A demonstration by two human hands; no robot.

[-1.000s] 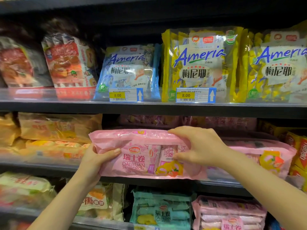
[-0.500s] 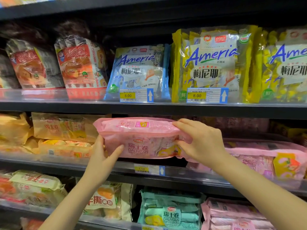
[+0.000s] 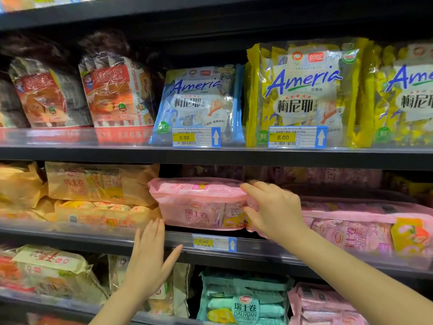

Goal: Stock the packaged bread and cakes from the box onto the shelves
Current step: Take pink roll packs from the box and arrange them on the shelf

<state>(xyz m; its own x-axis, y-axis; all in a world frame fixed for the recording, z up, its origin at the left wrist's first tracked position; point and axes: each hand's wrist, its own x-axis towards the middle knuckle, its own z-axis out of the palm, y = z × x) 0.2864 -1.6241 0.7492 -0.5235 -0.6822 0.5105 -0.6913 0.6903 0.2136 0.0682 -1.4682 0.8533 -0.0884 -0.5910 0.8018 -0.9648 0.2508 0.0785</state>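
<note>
Two hands work at the middle shelf (image 3: pixel 140 240). The left hand (image 3: pixel 150 259) is nearest, its grip wide, fingers straight and spread, palm toward the shelf's front edge just below the left end of the pink Swiss roll pack (image 3: pixel 199 205); whether the fingertips touch the pack I cannot tell. Up and to the right of it, the right hand (image 3: pixel 274 209) has its grip on the pack's right end, fingers curled over the top and thumb under the front. The pack lies flat on the middle shelf (label facing out), directly above the yellow price tag (image 3: pixel 214 242). Left of the pack sit tan Swiss roll packs (image 3: pixel 98 184); right of the right hand lies another pink pack (image 3: pixel 365 228). Below the hands stands a green Swiss roll pack (image 3: pixel 243 301). Farther up, above both hands, the upper shelf carries a blue Ameria bag (image 3: pixel 199 102) and a yellow Ameria bag (image 3: pixel 307 90).
</note>
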